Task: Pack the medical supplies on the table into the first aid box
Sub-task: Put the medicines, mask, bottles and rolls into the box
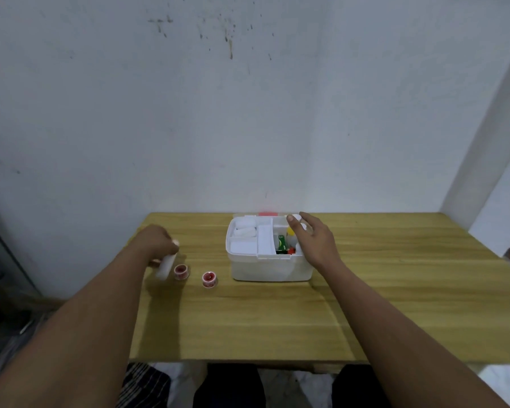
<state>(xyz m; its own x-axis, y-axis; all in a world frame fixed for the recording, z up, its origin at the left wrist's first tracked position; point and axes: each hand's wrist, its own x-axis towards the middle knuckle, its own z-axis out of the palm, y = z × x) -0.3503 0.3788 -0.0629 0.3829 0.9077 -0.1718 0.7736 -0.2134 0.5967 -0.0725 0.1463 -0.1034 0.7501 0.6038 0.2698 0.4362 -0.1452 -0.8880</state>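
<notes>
The white first aid box point(271, 270) stands open at the table's far middle. Its left tray holds white bandage rolls point(245, 231); its right side holds a green packet point(282, 242) and a yellow-capped bottle point(290, 232). My right hand point(314, 240) hovers over the box's right side with a white bottle point(299, 220) between thumb and fingers. My left hand point(156, 242) grips a blurred white tube-like item point(166, 266) at the table's left. Two red-and-white tape rolls point(181, 271) point(210, 279) lie on the table beside it.
The wooden table point(365, 304) stands against a stained white wall point(248, 113). A white wall corner point(489, 187) juts in at the right. My knees point(230, 387) show under the near edge. Dark objects sit on the floor at left.
</notes>
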